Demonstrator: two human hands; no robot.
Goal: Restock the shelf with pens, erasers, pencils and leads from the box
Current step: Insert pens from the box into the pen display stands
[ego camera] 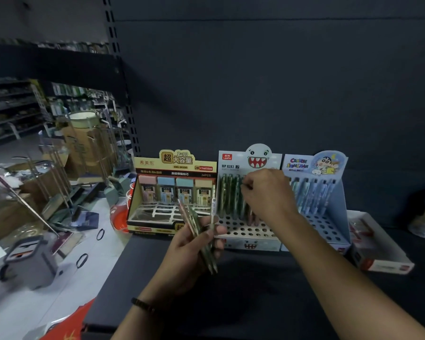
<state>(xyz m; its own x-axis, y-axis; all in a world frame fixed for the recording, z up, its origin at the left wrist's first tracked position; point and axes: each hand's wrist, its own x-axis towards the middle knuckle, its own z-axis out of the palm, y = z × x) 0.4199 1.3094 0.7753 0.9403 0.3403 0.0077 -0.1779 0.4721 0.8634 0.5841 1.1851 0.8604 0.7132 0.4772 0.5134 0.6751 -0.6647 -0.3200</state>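
Observation:
On the dark shelf (pixel 255 278) stand three display boxes. The middle one, a white shark-face pencil display (pixel 249 231), has a perforated base and a row of green mechanical pencils (pixel 228 195) at its back. My right hand (pixel 268 195) reaches over it and pinches the top of one pencil in that row. My left hand (pixel 194 244) is in front of the displays and grips a bundle of pencils (pixel 201 236), tips pointing down. To the left is a yellow lead-refill display (pixel 172 192) with pastel cases. To the right is a blue cartoon pen display (pixel 317 192).
A flat white and red box (pixel 378 249) lies at the shelf's right end. Left of the shelf, the floor is cluttered with cardboard boxes (pixel 88 146), wire racks, a grey bin (pixel 32 261) and an orange basket (pixel 119 217). A slotted upright (pixel 123 94) bounds the bay.

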